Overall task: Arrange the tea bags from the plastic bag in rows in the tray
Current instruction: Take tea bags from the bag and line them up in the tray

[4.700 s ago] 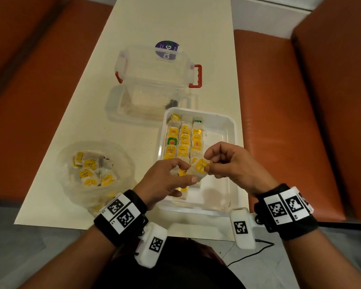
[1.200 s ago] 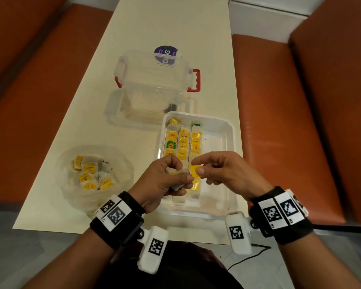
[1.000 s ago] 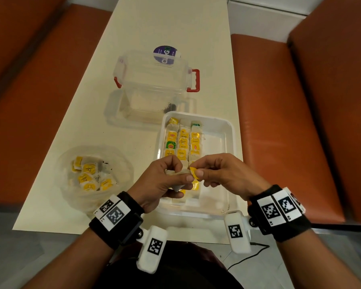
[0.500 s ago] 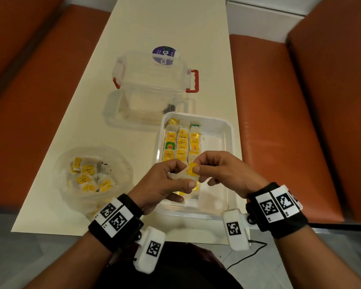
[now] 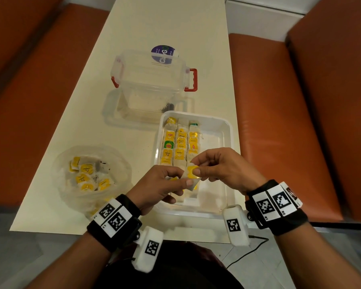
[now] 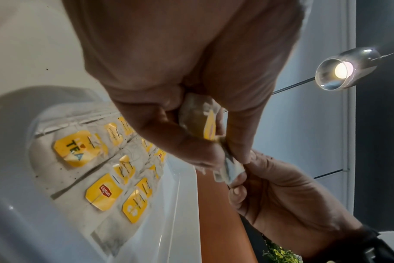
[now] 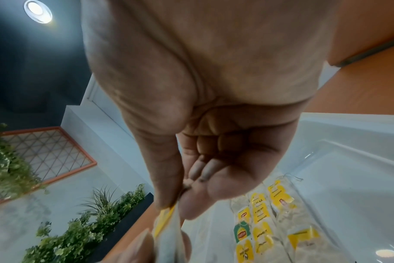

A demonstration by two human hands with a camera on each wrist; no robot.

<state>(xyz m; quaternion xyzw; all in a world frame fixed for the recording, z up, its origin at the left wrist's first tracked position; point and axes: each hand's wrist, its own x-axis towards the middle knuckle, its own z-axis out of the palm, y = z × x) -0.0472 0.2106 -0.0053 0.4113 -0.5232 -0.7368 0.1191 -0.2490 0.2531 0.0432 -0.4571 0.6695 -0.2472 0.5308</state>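
Note:
A white tray (image 5: 225, 140) on the cream table holds three rows of tea bags (image 5: 180, 142) with yellow tags, filling its left half. Both hands are above the tray's near end, holding one tea bag (image 5: 191, 174) between them. My left hand (image 5: 165, 182) pinches the paper pouch (image 6: 227, 167); my right hand (image 5: 217, 167) pinches its yellow tag (image 7: 164, 218) between thumb and forefinger. A clear plastic bag (image 5: 90, 174) with several loose tea bags lies to the left of the tray.
A clear storage box (image 5: 150, 74) with red latches stands behind the tray, its lid (image 5: 113, 113) flat beside it. Orange benches (image 5: 279, 122) run along both sides of the narrow table. The tray's right half is bare.
Both hands have kept working the same tea bag above the tray's near end, shifting slightly forward. The yellow tag now faces up more fully between the fingers.

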